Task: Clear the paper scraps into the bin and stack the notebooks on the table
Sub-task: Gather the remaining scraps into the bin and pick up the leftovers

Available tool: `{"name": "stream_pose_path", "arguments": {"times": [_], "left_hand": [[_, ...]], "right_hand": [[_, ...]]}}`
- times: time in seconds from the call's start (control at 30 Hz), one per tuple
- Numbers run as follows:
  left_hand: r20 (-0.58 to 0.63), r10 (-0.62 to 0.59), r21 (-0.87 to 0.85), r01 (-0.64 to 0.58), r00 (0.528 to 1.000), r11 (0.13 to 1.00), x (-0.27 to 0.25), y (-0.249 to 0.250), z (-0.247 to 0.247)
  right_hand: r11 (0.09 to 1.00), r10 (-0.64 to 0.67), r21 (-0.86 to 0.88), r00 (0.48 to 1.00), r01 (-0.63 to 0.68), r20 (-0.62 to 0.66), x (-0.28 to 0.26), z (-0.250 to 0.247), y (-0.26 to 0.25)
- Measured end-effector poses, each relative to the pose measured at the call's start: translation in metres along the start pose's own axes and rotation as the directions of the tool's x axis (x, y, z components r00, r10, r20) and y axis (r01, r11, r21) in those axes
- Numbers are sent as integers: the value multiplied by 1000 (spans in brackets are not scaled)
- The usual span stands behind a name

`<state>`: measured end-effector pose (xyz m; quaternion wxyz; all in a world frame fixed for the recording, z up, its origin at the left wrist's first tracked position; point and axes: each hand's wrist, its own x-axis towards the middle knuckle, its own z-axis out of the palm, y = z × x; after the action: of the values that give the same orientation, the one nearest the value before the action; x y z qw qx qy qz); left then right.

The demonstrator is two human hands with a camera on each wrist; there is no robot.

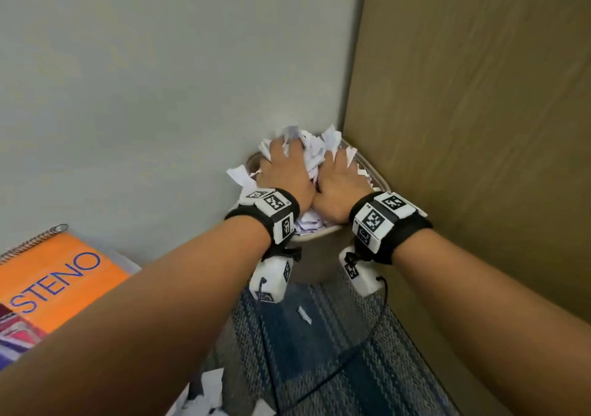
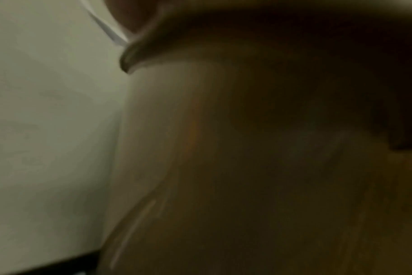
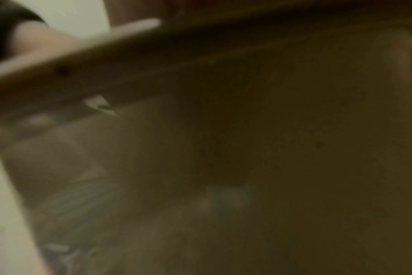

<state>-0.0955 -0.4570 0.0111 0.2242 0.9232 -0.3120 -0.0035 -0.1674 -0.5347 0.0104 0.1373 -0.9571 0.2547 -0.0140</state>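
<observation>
Down on the carpet (image 1: 319, 335), nearest the viewer, a stray scrap (image 1: 304, 315) is lying beside the bin (image 1: 315, 257), and more could be spilling if the pile gets squeezed too hard. Beyond it, both forearms are reaching forward, the left hand (image 1: 286, 175) and right hand (image 1: 340, 185) pressing palm-down, fingers spread, onto the paper scraps (image 1: 315, 148) heaped above the rim. Off left, the orange notebook (image 1: 54, 281) is waiting.
</observation>
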Motion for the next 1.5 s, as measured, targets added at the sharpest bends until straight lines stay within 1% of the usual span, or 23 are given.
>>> {"name": "stream_pose_path", "arguments": {"times": [0.03,0.1,0.17,0.23,0.3,0.33,0.37,0.43,0.5,0.6,0.73,0.83,0.9,1.03,1.13,1.23,1.3,1.33,1.37,1.4,1.43,1.47,1.5], "left_hand": [[63,19,143,-28,998,989,3,-2,8],[178,27,315,-83,984,945,9,-6,17],[283,15,404,-133,959,905,13,-9,23],[393,21,467,-220,919,856,16,-7,24],[448,17,486,-260,894,834,21,-4,23],[440,14,474,-245,898,846,23,-2,20],[407,16,436,-210,913,875,27,0,18],[289,29,313,-123,957,942,28,3,10],[202,29,216,-74,979,974,25,5,5],[159,37,151,-61,987,987,22,2,2],[130,33,108,-48,991,993,21,5,-14],[160,88,77,-101,983,992,19,6,-32],[181,139,47,-150,974,988,15,7,-45],[249,244,44,-262,937,964,12,9,-72],[264,310,10,-324,913,946,13,7,-96],[257,354,-7,-365,899,931,12,6,-111],[195,414,2,-423,889,906,13,5,-115],[138,436,-3,-440,889,898,14,4,-117],[58,435,-8,-435,899,900,15,1,-118],[-35,404,-16,-405,914,914,17,-3,-119],[-120,355,-25,-361,927,932,18,-8,-118],[-174,305,-34,-315,936,949,19,-15,-115],[-173,256,-40,-267,951,963,17,-23,-111]], "right_hand": [[998,14,-67,995,-8,100,2,2,1],[989,50,-147,973,-16,227,4,2,1],[983,30,-181,961,21,274,5,1,1],[982,0,-182,952,58,307,9,1,2],[986,23,-162,944,32,330,15,3,2],[990,35,-143,944,13,329,16,4,3],[993,37,-114,948,0,317,18,5,5],[999,32,-50,964,-19,265,18,2,6],[1000,21,-3,978,-20,210,16,-3,8],[1000,10,18,990,-13,143,16,-15,9],[999,5,44,994,-10,105,12,-37,10],[996,-14,91,995,5,101,5,-52,10],[995,-52,85,993,43,109,0,-63,9],[991,-119,68,991,115,59,-8,-89,7],[990,-93,98,995,97,-42,-15,-102,5],[985,-28,163,979,62,-202,-21,-104,2],[965,11,252,944,77,-328,-23,-100,1],[952,29,290,918,95,-396,-24,-97,1],[948,36,296,889,113,-456,-25,-93,3],[954,37,277,869,116,-494,-26,-88,5],[964,43,249,867,95,-496,-27,-81,7],[971,60,233,893,51,-446,-29,-71,8],[973,86,231,932,-2,-353,-33,-60,8]]}}
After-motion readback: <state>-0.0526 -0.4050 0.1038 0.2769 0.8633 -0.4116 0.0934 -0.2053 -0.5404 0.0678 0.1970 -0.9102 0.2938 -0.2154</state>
